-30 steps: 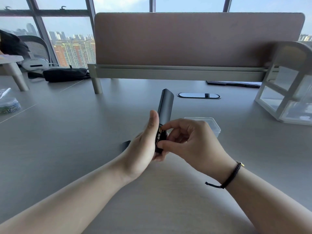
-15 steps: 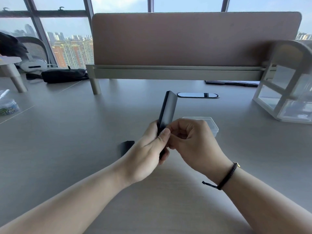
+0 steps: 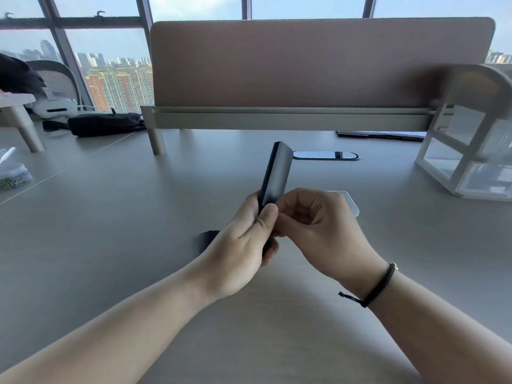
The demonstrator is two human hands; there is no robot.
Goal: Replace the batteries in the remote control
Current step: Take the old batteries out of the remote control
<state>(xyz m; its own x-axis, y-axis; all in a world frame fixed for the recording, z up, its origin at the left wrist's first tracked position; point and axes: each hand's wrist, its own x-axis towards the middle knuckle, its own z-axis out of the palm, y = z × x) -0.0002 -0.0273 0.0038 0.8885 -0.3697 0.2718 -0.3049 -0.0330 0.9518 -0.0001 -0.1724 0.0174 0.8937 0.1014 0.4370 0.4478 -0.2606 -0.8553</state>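
A dark, slim remote control [image 3: 275,173] stands nearly upright above the desk, its top leaning slightly to the right. My left hand [image 3: 243,239] wraps around its lower half, thumb across the front. Against that lower part my right hand [image 3: 318,231] curls its fingers, touching the left thumb; what the fingertips pinch is hidden. The battery compartment is covered by both hands. A small black piece, probably the battery cover [image 3: 206,239], lies on the desk just left of my left hand. A clear plastic box [image 3: 350,202] peeks out behind my right hand.
A tan divider panel [image 3: 318,65] runs across the back of the grey desk [image 3: 110,217]. A white shelf frame [image 3: 471,145] stands at the right, a cable slot [image 3: 325,155] in the middle. A black pouch [image 3: 105,126] and a clear container [image 3: 12,176] lie at the left.
My left thumb has closed over the front of the remote, hiding the battery compartment that showed a second ago. The remote's top has tipped a little to the right.
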